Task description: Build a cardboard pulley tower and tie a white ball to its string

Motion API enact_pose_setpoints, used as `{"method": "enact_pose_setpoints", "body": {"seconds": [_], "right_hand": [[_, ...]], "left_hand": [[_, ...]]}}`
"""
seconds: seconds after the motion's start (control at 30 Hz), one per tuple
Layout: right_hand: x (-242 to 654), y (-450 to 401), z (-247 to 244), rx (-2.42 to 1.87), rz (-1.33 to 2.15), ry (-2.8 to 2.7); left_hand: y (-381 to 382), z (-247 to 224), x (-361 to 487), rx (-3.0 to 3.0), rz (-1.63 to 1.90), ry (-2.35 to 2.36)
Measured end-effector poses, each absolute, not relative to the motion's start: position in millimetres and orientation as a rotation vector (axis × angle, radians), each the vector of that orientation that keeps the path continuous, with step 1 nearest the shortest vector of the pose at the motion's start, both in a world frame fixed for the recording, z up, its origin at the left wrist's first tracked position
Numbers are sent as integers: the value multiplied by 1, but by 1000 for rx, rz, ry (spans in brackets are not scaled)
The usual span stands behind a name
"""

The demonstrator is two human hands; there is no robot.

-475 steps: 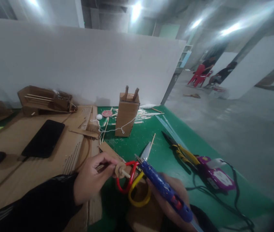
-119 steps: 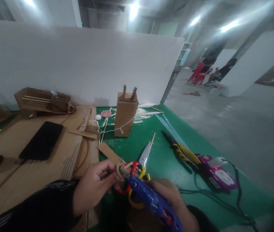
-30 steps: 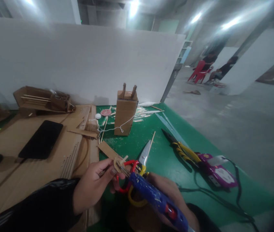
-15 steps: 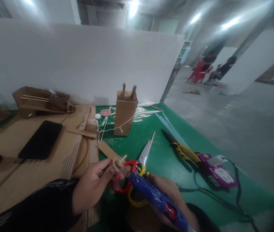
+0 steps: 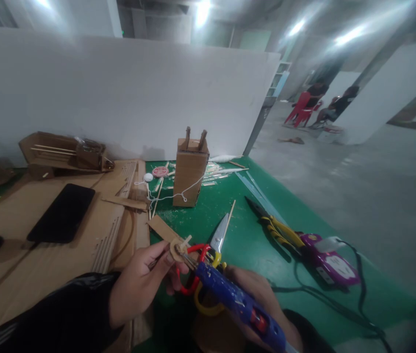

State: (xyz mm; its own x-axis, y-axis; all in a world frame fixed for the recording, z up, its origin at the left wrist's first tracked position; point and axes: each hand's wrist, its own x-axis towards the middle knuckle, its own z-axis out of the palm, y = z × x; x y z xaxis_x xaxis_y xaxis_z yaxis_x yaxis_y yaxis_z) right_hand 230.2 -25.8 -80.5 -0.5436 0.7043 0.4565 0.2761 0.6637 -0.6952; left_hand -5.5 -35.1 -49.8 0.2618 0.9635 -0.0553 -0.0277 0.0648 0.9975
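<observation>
Currently, the left hand (image 5: 134, 287) pinches a cardboard disc (image 5: 174, 250) over the green table (image 5: 200, 220), past the right edge of the cardboard sheet (image 5: 12, 211). The right hand (image 5: 257, 289) grips a blue glue gun (image 5: 228, 293), its nozzle (image 5: 189, 261) at the disc. Red-and-yellow scissors (image 5: 218, 238) lie beneath; pliers (image 5: 285, 236) rest toward the table's right edge.

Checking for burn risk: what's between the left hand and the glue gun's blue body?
In the head view, the cardboard ring held by the left hand, then the metal nozzle of the glue gun. The red scissors handle shows behind.
</observation>
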Motion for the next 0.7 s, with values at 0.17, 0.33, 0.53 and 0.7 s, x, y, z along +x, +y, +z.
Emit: {"method": "enact_pose_setpoints", "body": {"seconds": [0.17,0.33,0.53,0.7], "right_hand": [[228,-26,-75,-709,797,-2125],[227,-26,-73,-687,807,-2101],[227,-26,-74,-699,757,-2121],[227,-26,-73,-707,750,-2135]], "left_hand": [[-36,-50,-7,1269,987,1002],[-36,-50,-8,1294,971,1017],[-36,-50,-8,1291,974,1003],[-36,-48,-7,1298,981,994]]}}
